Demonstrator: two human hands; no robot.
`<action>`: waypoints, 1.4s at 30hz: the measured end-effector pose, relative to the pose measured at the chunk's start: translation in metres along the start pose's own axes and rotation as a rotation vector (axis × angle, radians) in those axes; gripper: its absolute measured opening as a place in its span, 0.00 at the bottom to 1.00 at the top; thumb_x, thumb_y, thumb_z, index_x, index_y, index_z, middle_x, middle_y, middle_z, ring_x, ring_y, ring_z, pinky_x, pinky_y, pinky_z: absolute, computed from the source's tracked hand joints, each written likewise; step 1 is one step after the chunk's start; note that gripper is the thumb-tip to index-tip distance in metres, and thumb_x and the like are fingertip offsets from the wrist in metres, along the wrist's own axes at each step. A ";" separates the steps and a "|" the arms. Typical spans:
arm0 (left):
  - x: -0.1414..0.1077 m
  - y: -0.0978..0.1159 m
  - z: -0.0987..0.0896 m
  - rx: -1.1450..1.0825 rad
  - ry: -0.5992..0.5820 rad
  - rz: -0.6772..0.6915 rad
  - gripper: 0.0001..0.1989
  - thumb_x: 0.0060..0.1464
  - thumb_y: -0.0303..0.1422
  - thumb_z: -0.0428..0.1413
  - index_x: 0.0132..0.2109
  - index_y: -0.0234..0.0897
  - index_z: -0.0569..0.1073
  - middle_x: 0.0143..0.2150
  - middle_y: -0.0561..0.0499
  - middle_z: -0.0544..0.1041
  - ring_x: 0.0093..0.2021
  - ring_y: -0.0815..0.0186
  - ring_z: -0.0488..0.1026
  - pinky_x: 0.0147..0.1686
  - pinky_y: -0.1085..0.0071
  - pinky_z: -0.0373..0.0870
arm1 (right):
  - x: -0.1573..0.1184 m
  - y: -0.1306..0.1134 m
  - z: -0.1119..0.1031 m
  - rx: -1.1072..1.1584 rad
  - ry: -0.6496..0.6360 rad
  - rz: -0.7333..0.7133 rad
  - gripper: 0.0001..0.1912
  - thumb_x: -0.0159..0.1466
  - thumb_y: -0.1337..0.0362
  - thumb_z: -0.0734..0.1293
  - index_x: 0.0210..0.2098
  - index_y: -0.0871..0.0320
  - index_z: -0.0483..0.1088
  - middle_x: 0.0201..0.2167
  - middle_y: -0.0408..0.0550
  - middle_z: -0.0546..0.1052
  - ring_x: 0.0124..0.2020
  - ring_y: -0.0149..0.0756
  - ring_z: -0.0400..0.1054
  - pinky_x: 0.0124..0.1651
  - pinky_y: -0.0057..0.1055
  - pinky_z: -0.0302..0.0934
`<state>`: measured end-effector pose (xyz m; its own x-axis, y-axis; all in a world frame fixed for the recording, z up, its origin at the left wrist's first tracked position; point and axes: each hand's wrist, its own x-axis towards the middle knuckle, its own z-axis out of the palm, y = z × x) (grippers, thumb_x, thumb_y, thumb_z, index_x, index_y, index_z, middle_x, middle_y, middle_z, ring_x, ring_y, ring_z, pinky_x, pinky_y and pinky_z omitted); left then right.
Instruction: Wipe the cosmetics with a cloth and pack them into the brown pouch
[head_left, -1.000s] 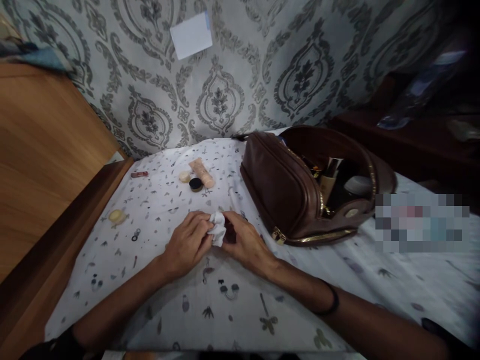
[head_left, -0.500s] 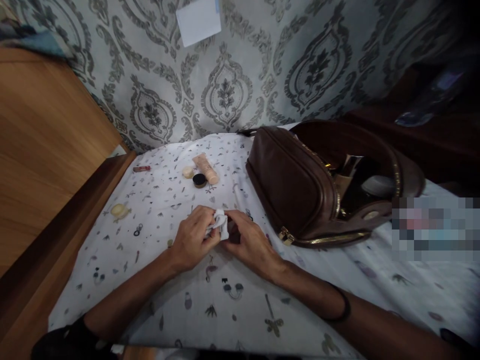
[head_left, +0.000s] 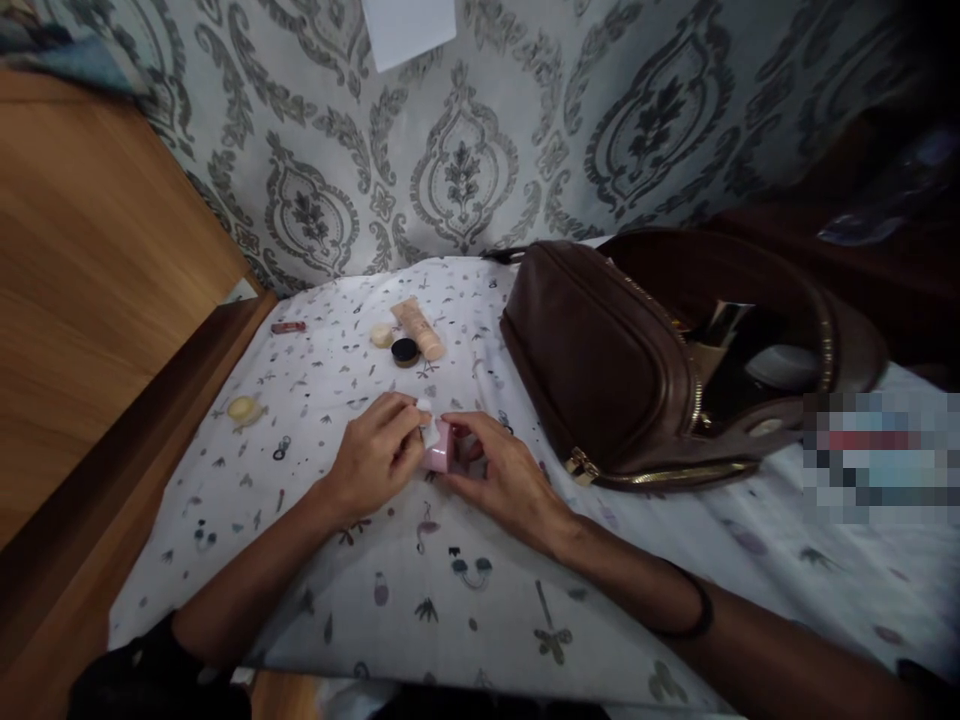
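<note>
A small pink container (head_left: pixel 438 452) is between my two hands above the patterned white sheet. My left hand (head_left: pixel 377 450) is closed on a white tissue (head_left: pixel 429 428) and presses it against the container's left side. The fingers of my right hand (head_left: pixel 510 480) curve around the container's right side, thumb below and fingertips on top. Beyond my hands lie a beige tube (head_left: pixel 420 330), a round black-lidded jar (head_left: pixel 405 352) and a small cream-coloured round piece (head_left: pixel 381 335).
A brown leather bag (head_left: pixel 592 350) stands open at the right, with items inside. A yellow round object (head_left: pixel 244 410) and a small red tube (head_left: pixel 289 327) lie at the left. A wooden panel (head_left: pixel 97 250) borders the left side; a patterned curtain (head_left: pixel 461 180) hangs behind.
The pink container has come into clearer view between my hands, and the tissue now lies against its left side. The camera view has shifted slightly.
</note>
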<state>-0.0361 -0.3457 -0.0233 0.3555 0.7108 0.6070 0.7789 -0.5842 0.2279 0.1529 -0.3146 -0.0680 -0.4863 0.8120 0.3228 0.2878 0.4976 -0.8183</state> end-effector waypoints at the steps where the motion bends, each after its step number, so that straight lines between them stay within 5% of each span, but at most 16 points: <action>1: -0.001 -0.001 -0.001 0.020 -0.017 0.016 0.09 0.60 0.24 0.50 0.43 0.36 0.73 0.40 0.45 0.74 0.43 0.62 0.74 0.41 0.67 0.74 | 0.000 0.000 0.000 0.008 0.001 0.006 0.26 0.55 0.73 0.70 0.52 0.53 0.68 0.44 0.47 0.76 0.43 0.39 0.72 0.47 0.38 0.69; 6: -0.007 -0.005 -0.003 0.145 -0.055 0.079 0.09 0.64 0.33 0.53 0.46 0.34 0.73 0.45 0.41 0.74 0.46 0.58 0.75 0.42 0.65 0.76 | 0.001 -0.001 0.000 0.038 0.015 0.029 0.26 0.55 0.72 0.71 0.52 0.53 0.68 0.44 0.46 0.76 0.42 0.37 0.72 0.47 0.36 0.69; 22: -0.015 0.002 0.002 0.208 0.141 0.312 0.02 0.62 0.29 0.58 0.39 0.35 0.75 0.37 0.47 0.74 0.34 0.67 0.70 0.30 0.73 0.69 | 0.003 0.003 0.000 0.161 0.036 0.141 0.25 0.55 0.67 0.74 0.51 0.56 0.70 0.40 0.47 0.79 0.39 0.37 0.74 0.45 0.37 0.70; 33: -0.015 -0.011 -0.001 -0.067 0.064 0.007 0.06 0.64 0.30 0.56 0.45 0.34 0.76 0.40 0.47 0.71 0.40 0.66 0.73 0.37 0.72 0.73 | -0.002 0.001 -0.002 -0.036 -0.033 -0.083 0.27 0.58 0.69 0.73 0.56 0.52 0.67 0.49 0.50 0.76 0.47 0.42 0.73 0.49 0.40 0.71; 42: -0.014 -0.007 -0.005 0.008 0.041 0.125 0.06 0.63 0.30 0.56 0.44 0.34 0.77 0.42 0.45 0.72 0.41 0.64 0.72 0.36 0.71 0.72 | -0.004 0.000 -0.001 0.153 -0.046 0.111 0.37 0.58 0.61 0.74 0.62 0.52 0.58 0.50 0.50 0.78 0.47 0.43 0.75 0.52 0.42 0.70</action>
<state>-0.0491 -0.3536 -0.0291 0.4286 0.6164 0.6606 0.7343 -0.6637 0.1428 0.1556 -0.3171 -0.0685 -0.4969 0.8426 0.2074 0.2146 0.3509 -0.9115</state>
